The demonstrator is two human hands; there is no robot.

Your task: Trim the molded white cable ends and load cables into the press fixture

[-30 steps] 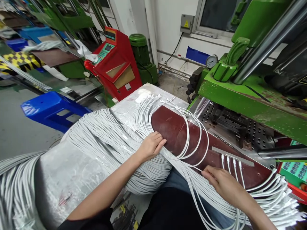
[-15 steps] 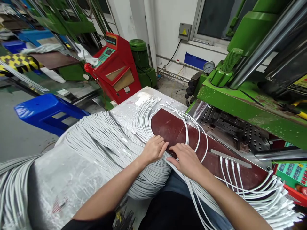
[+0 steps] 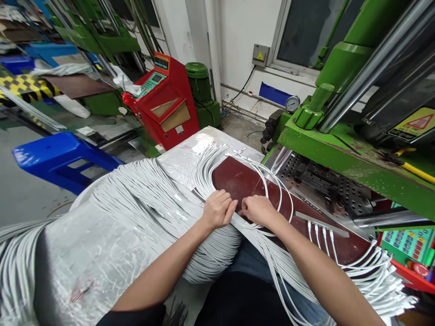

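My left hand [image 3: 219,209] is closed in a loose fist, thumb against the fingers, over the right edge of a thick bundle of grey-white cables [image 3: 156,199]. Just right of it, a small gap away, my right hand [image 3: 258,210] is closed in a pinch above the dark red board [image 3: 234,176]. Whatever the fingertips of either hand grip is too small or hidden to name. Beneath both hands a strand of white cables [image 3: 258,240] runs down across my lap. Loose white cables loop over the board, and a row of white connectors [image 3: 321,227] lies by a metal strip [image 3: 321,223].
Right of the board stands a green press [image 3: 340,149] with a perforated metal bed. A red control cabinet [image 3: 173,104] and a green motor [image 3: 198,81] are behind the table [image 3: 91,253]. A blue stool [image 3: 61,158] stands at left. White connector ends [image 3: 390,285] hang at lower right.
My right hand has drawn its fingers and thumb together and turned inward, nearer my left hand. My left hand stays closed in about the same spot. The view has shifted slightly.
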